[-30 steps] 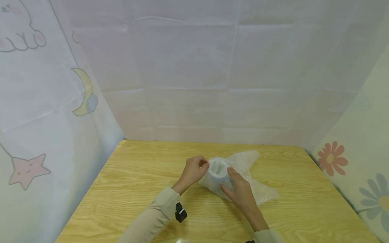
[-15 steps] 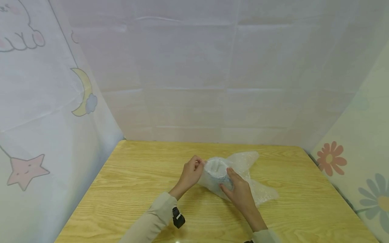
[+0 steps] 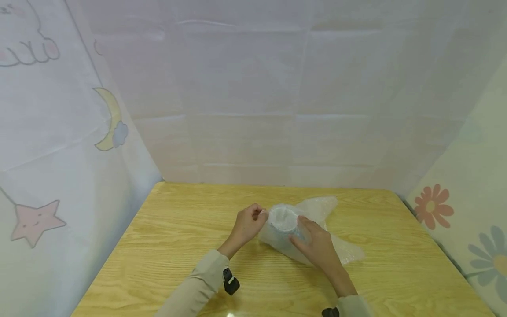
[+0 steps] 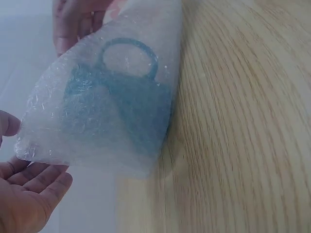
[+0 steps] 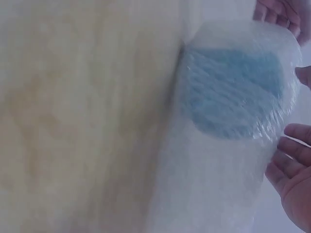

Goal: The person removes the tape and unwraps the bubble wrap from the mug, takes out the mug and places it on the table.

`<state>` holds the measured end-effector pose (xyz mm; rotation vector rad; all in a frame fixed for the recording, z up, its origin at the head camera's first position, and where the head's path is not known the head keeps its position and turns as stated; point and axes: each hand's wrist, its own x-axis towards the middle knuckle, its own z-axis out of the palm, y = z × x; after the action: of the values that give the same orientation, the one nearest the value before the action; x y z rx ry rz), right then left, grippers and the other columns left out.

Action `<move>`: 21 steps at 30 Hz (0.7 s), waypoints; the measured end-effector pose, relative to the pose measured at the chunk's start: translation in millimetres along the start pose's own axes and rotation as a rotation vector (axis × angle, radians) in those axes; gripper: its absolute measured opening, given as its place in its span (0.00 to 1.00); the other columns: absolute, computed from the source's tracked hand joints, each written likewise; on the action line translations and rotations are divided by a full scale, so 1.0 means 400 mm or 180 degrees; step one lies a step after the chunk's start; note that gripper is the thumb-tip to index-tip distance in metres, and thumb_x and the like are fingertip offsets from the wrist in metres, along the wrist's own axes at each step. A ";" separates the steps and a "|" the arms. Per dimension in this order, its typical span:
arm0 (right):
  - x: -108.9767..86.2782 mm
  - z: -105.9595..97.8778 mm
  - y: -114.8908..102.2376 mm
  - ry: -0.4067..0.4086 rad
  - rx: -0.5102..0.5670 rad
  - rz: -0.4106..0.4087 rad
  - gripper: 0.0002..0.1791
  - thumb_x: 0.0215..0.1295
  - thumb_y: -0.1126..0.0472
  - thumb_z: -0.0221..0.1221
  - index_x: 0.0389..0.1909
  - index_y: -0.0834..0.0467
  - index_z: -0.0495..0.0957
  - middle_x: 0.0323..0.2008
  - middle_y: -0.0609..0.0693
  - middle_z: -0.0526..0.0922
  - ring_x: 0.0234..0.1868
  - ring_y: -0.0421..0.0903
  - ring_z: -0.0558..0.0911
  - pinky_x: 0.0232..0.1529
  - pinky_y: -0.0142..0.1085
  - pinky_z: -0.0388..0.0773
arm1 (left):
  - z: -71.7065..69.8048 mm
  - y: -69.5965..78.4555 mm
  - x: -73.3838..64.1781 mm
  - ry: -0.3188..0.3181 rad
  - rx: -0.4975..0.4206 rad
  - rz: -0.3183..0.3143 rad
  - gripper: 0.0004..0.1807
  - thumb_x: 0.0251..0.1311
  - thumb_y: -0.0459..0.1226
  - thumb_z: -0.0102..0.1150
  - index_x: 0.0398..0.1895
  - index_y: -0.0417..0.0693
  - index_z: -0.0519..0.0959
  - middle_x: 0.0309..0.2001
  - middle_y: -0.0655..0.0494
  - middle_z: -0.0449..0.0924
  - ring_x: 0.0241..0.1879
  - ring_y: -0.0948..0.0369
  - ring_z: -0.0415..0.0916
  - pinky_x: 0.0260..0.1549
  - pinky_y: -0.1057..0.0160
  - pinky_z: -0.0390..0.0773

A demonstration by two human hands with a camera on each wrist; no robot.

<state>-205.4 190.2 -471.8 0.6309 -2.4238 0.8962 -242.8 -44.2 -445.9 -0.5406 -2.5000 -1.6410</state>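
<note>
A blue mug [image 4: 121,99], its ring-shaped handle showing through, lies wrapped in clear bubble wrap [image 3: 318,209] in the middle of the table. In the head view the roll's round open end [image 3: 283,218] faces up and toward the person. My left hand [image 3: 248,223] pinches the wrap's edge at the left of that end; its thumb and fingers [image 4: 43,183] meet at a corner in the left wrist view. On the opposite side my right hand [image 3: 318,244] holds the wrapped mug, thumb toward the front and fingers [image 5: 291,160] against the wrap.
Loose wrap ends spread rightward over the wooden table [image 3: 170,246]. A pale sheet [image 3: 237,88] rises behind the table's far edge. Printed side sheets stand left and right, with a star [image 3: 37,223] and a red flower [image 3: 431,206]. A black wrist camera [image 3: 230,281] sits at the left cuff.
My left hand has moved a little left with the wrap's edge, away from the round end. My right hand has shifted slightly to the right along the wrapped mug.
</note>
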 end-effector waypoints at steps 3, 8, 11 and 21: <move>0.019 -0.027 0.013 0.0027 0.0077 0.0061 0.30 0.58 0.59 0.69 0.57 0.72 0.73 0.54 0.67 0.77 0.54 0.66 0.77 0.50 0.56 0.75 | -0.002 0.001 0.001 0.0008 0.0057 0.0043 0.10 0.70 0.43 0.52 0.37 0.48 0.79 0.39 0.57 0.82 0.42 0.57 0.80 0.42 0.55 0.80; 0.047 -0.063 0.032 -0.0145 0.0272 0.0271 0.26 0.64 0.57 0.64 0.59 0.68 0.74 0.50 0.64 0.81 0.41 0.60 0.83 0.42 0.53 0.80 | -0.004 0.007 0.003 0.0085 0.0072 0.0086 0.08 0.69 0.42 0.55 0.37 0.49 0.81 0.36 0.60 0.82 0.41 0.59 0.80 0.43 0.58 0.80; 0.056 -0.073 0.039 -0.0382 0.0525 0.0439 0.26 0.66 0.55 0.63 0.60 0.65 0.75 0.44 0.58 0.84 0.43 0.54 0.84 0.38 0.46 0.82 | -0.006 0.008 0.006 0.0094 0.0067 0.0097 0.08 0.68 0.42 0.57 0.38 0.49 0.81 0.36 0.60 0.82 0.39 0.61 0.79 0.41 0.59 0.80; 0.059 -0.077 0.045 -0.0581 0.1111 0.0531 0.22 0.65 0.61 0.63 0.59 0.62 0.76 0.35 0.48 0.84 0.33 0.44 0.84 0.32 0.34 0.81 | -0.010 0.010 0.010 0.0029 -0.0047 0.0047 0.04 0.64 0.38 0.61 0.37 0.46 0.81 0.28 0.61 0.78 0.28 0.64 0.75 0.28 0.65 0.77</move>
<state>-225.6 217.8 -446.1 0.6642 -2.5298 1.4062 -245.5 -45.4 -439.8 -0.5503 -2.4735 -1.6541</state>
